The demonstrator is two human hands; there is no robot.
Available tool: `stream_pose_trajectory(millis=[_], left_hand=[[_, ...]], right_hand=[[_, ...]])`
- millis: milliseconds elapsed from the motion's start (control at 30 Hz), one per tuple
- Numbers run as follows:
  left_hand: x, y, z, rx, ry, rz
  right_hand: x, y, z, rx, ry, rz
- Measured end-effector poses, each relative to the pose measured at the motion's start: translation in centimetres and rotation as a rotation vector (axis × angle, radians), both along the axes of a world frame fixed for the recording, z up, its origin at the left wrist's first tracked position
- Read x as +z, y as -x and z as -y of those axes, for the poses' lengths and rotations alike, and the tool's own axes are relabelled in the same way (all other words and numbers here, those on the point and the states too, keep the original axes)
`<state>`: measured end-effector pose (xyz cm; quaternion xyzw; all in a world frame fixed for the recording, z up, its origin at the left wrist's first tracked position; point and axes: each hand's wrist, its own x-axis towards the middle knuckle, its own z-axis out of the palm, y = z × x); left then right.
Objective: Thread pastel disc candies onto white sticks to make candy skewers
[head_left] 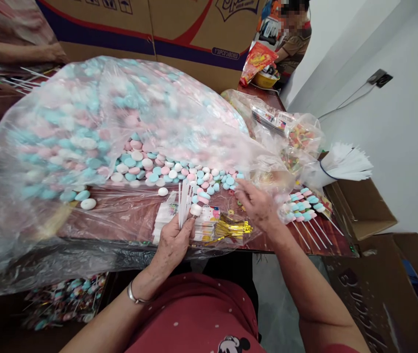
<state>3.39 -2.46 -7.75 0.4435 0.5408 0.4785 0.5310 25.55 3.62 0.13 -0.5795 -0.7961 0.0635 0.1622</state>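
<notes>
My left hand (pixel 175 240) is closed around a bundle of thin white sticks (pixel 184 203) standing upright. Beside them, still at that hand, is a short column of marshmallow candies in white, pink and blue (pixel 203 195), which seems to be threaded on one stick. My right hand (pixel 255 203) reaches to the right end of the loose candy pile (pixel 165 170), thumb and index finger slightly apart, the fingertips close to a blue candy (pixel 240 175). Under my left hand lie printed white packets (pixel 163 220) and a bunch of gold twist ties (pixel 233 228).
A large clear plastic bag (pixel 84 98) full of candies covers much of the table. Finished candy skewers (pixel 304 206) lie at the right edge, near a container of white sticks (pixel 347 164). Open cardboard boxes (pixel 371 208) stand right. Two other people sit beyond.
</notes>
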Motion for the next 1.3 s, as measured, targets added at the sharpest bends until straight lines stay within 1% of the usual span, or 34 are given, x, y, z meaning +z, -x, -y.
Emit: stream_pose_trajectory(millis=[67,100,133,200,367,567,633,700,733,800,900,967,1000,1067,1200,1300], left_hand=[[0.0,0.0,0.0,0.002,0.011,0.007],[0.0,0.0,0.1,0.002,0.019,0.013],[-0.1,0.0,0.1,0.004,0.025,0.020],[-0.1,0.0,0.3,0.004,0.032,0.029],[0.4,0.1,0.4,-0.009,0.034,-0.005],[1.4,0.1,0.4,-0.027,0.034,-0.053],[1.4,0.1,0.4,-0.036,0.030,-0.072],[1.5,0.1,0.4,-0.047,0.019,-0.078],[1.5,0.1,0.4,-0.055,0.012,-0.079],[1.7,0.1,0.3,-0.079,-0.007,-0.089],[2.1,0.0,0.1,-0.133,-0.041,-0.126],[2.4,-0.1,0.0,-0.165,-0.063,-0.146],[2.5,-0.1,-0.1,-0.173,-0.069,-0.152],[2.7,-0.1,-0.1,-0.183,-0.065,-0.162],[2.8,-0.3,-0.3,-0.174,-0.028,-0.176],[2.9,-0.4,-0.3,-0.154,-0.030,-0.187]], right_hand=[[0.3,-1.1,-0.4,-0.059,0.047,0.236],[0.2,-1.3,-0.4,-0.061,0.064,0.344],[0.0,-1.4,-0.4,-0.050,0.073,0.433],[-0.5,-1.2,-0.1,-0.025,0.056,0.531],[-1.2,-0.4,0.6,-0.015,0.027,0.561],[-1.2,-1.4,0.2,0.069,0.081,0.465],[-1.4,-1.7,-0.1,0.063,0.083,0.388],[-1.5,-1.7,-0.3,0.021,0.072,0.220],[-1.6,-1.6,-0.4,-0.010,0.074,0.094],[-1.7,-1.1,-0.5,-0.075,0.116,-0.226],[-1.8,0.2,-0.7,-0.146,0.254,-0.727],[-1.9,1.2,-0.8,-0.160,0.315,-0.943],[-2.0,1.6,-0.9,-0.161,0.331,-1.007],[-2.1,2.3,-1.1,-0.167,0.346,-1.063],[-2.5,2.8,-1.2,-0.190,0.327,-1.019],[-2.3,3.0,-0.8,-0.197,0.308,-0.973]])
